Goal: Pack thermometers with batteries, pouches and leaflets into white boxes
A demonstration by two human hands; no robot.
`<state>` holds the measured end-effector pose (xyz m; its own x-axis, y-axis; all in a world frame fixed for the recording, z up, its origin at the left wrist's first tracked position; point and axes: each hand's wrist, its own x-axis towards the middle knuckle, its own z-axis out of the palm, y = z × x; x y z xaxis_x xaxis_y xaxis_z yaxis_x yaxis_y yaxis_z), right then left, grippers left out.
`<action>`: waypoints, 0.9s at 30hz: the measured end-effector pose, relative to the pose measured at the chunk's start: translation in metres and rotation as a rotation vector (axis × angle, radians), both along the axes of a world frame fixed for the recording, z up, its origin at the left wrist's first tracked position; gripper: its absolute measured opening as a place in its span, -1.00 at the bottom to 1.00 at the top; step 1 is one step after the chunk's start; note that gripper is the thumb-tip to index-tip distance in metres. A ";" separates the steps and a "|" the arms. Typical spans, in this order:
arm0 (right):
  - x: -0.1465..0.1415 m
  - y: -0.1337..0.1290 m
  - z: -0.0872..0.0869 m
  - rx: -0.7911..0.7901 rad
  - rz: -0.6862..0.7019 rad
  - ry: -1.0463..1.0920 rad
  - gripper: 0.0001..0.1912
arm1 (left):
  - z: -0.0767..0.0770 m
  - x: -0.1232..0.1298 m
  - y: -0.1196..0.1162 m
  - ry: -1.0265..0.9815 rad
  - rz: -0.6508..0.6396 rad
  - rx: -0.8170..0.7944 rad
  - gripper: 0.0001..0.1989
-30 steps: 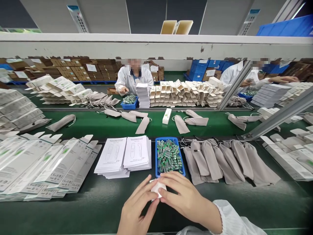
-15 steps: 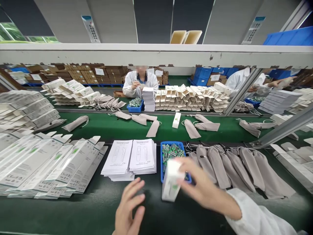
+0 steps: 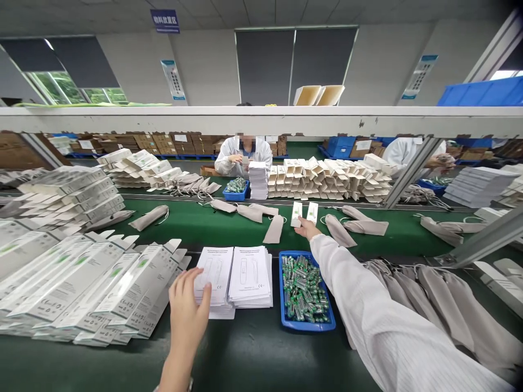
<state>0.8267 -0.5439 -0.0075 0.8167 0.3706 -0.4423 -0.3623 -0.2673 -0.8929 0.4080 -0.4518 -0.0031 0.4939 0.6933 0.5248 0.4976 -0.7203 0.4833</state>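
Stretched out over the green belt, my right hand has its fingers at the lower part of a small white carton standing there. A second white carton stands close on its right. My left hand is open with fingers apart, at the left edge of the left stack of printed manuals; it holds nothing. Beside it is another manual stack. Below my right forearm lies a blue tray filled with green and silver batteries.
Flat-folded white cartons are piled at left. Grey pouches lie at right, partly behind my sleeve, and more grey pouches are on the belt. A metal shelf beam crosses above. A co-worker sits opposite.
My right hand has carried the white carton from in front of the battery tray forward onto the belt, beside the other carton. My left hand has moved left to the manuals. The view has tilted up.
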 end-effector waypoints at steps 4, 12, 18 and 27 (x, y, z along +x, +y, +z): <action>0.005 -0.014 0.001 -0.111 0.086 -0.186 -0.63 | 0.000 0.014 0.047 0.271 0.172 -0.089 -0.18; -0.035 -0.081 -0.024 -0.257 0.561 -0.760 -0.59 | 0.008 0.012 0.074 0.427 0.158 -0.214 -0.41; 0.016 -0.033 -0.034 -0.527 0.693 -0.993 -0.45 | 0.015 -0.001 0.070 0.208 0.221 -0.116 -0.55; 0.039 -0.057 -0.047 -0.882 0.618 -0.936 -0.44 | 0.004 0.013 0.076 0.051 0.175 -0.294 -0.69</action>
